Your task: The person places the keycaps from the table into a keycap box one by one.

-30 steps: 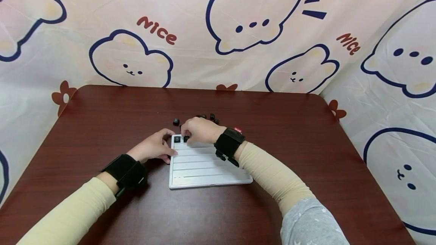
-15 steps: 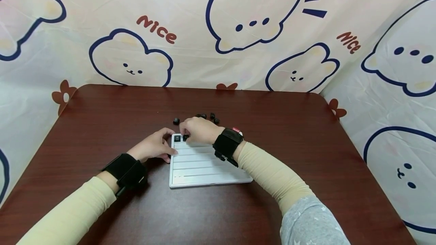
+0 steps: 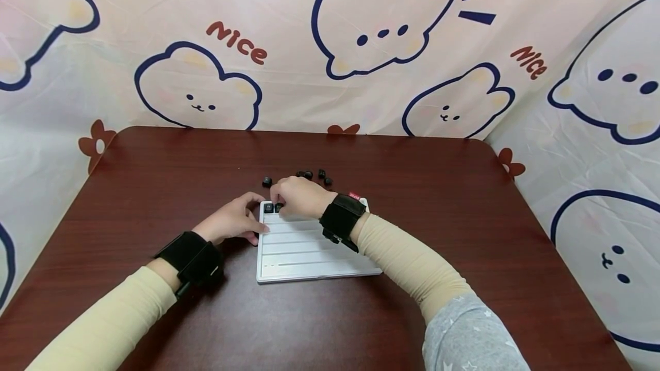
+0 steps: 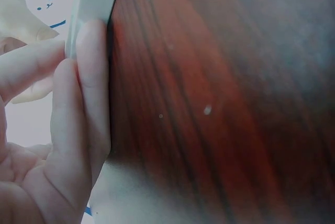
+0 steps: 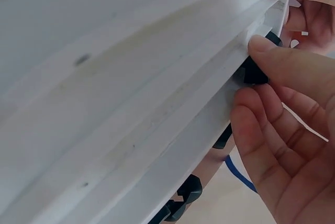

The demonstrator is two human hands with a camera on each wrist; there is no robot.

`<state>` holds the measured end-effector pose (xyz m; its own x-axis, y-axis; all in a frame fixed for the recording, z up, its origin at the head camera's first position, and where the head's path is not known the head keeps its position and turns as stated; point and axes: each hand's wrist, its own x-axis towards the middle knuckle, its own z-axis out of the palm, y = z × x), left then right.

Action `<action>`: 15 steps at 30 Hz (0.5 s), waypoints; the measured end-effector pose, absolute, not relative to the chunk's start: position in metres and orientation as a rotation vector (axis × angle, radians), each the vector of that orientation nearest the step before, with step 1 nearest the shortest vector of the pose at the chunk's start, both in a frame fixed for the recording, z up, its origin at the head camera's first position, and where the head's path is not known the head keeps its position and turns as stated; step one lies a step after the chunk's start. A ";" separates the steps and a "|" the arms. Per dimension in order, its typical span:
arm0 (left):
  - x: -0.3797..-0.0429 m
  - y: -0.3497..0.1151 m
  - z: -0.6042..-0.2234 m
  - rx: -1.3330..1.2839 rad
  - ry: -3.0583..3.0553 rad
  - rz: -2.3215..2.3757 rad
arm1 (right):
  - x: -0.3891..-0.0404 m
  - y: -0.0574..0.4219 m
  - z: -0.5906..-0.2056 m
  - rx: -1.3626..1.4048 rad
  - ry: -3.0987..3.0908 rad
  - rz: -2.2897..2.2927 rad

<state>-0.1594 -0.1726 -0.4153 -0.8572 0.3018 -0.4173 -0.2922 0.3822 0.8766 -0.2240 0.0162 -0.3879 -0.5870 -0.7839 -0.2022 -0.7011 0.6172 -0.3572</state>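
A white tray (image 3: 314,256) with several ridged rows lies on the table. My left hand (image 3: 230,221) grips its left edge, thumb on top; in the left wrist view, fingers (image 4: 93,72) press along the side of the tray. At the upper left corner a black keycap (image 3: 268,208) sits in the top row. Just right of it, my right hand (image 3: 299,196) pinches another black keycap (image 5: 255,72) against the top row, between thumb and fingers in the right wrist view. The right hand covers part of the upper tray.
Beyond the tray lie several loose black keycaps: one (image 3: 266,182) stands apart on the left, others near a keycap (image 3: 322,174) behind the right hand. A red tag (image 3: 354,195) shows beside the right wrist strap. A patterned curtain (image 3: 289,96) borders the brown table (image 3: 438,188).
My right hand has edged slightly left with its keycap, toward the keycap in the corner. The left hand keeps its place on the tray.
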 end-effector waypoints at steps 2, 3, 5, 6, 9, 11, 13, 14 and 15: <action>-0.159 -0.172 -0.415 0.008 2.122 1.503 | -0.224 0.016 -0.388 -1.191 2.508 -0.346; -0.159 -0.172 -0.415 0.008 2.123 1.502 | -0.224 0.017 -0.388 -1.188 2.509 -0.350; -0.159 -0.172 -0.415 0.009 2.125 1.498 | -0.223 0.017 -0.388 -1.185 2.511 -0.359; -0.159 -0.172 -0.415 0.010 2.127 1.496 | -0.223 0.017 -0.387 -1.182 2.512 -0.363; -0.160 -0.172 -0.415 0.007 2.130 1.496 | -0.224 0.019 -0.386 -1.176 2.511 -0.377; -0.160 -0.172 -0.415 0.005 2.136 1.493 | -0.225 0.020 -0.385 -1.177 2.508 -0.382; -0.160 -0.172 -0.415 0.001 2.142 1.490 | -0.226 0.021 -0.385 -1.182 2.506 -0.384; -0.160 -0.171 -0.415 0.000 2.146 1.488 | -0.226 0.021 -0.385 -1.184 2.506 -0.384; -0.160 -0.171 -0.415 0.000 2.148 1.487 | -0.226 0.022 -0.385 -1.188 2.504 -0.385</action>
